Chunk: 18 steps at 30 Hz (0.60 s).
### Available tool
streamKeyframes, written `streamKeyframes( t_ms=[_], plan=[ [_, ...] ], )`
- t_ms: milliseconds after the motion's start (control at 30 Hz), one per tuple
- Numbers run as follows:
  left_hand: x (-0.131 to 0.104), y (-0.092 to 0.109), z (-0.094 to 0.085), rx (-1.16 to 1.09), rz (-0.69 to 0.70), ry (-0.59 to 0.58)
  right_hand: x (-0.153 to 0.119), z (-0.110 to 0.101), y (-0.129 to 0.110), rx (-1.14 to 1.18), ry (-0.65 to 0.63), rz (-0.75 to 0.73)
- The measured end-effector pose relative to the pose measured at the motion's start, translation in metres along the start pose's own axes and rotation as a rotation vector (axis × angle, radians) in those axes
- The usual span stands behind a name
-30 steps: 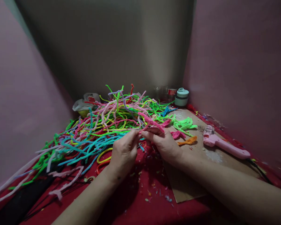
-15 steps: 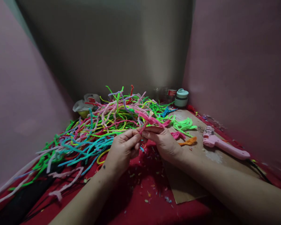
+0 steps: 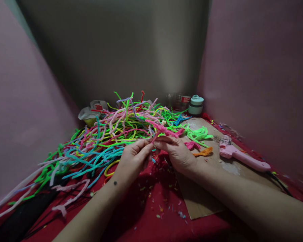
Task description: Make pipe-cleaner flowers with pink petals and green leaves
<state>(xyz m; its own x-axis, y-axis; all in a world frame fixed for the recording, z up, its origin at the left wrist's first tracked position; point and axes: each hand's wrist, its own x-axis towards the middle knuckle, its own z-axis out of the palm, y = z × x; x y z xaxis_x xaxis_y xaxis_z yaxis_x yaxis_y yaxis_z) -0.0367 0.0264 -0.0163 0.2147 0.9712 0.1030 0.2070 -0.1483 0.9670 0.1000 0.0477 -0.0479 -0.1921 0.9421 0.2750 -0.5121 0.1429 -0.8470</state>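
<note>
Since a second ago, the left hand [image 3: 133, 157] has been rolled flatter. The pink fuzzy stem [image 3: 163, 128], extending just beyond the fingers, is pinched by it and the right hand [image 3: 179, 153]; kinks could be caused by uneven pressure.

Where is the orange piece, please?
Head view, right of centre: the orange piece lies on the cardboard, between the right hand and the pink tool.

Your bare forearms [image 3: 92, 210] slanted inward from lower left and right. Your left grip [image 3: 133, 158] and right grip [image 3: 178, 153] met mid-view, thumbs pinched against curled fingers, tips close together. A dark spot [image 3: 115, 183] marked your left wrist [image 3: 122, 179].
</note>
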Motion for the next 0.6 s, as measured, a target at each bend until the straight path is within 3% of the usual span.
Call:
streamKeyframes(
  t_ms=[133,267,433,600],
  plan=[
    [-0.001,-0.008,0.001,0.382,0.276,0.161,-0.003,0.001,0.000,-0.077,0.006,-0.044],
    [0.000,-0.018,-0.003,0.517,0.402,0.181,-0.006,0.003,-0.004,-0.208,0.007,-0.131],
    [0.001,-0.018,-0.002,0.298,0.320,0.121,-0.010,0.005,-0.011,-0.365,-0.004,-0.229],
    [0.001,-0.005,-0.001,0.073,0.150,0.026,-0.010,0.008,-0.012,-0.253,-0.070,-0.139]
  ],
)
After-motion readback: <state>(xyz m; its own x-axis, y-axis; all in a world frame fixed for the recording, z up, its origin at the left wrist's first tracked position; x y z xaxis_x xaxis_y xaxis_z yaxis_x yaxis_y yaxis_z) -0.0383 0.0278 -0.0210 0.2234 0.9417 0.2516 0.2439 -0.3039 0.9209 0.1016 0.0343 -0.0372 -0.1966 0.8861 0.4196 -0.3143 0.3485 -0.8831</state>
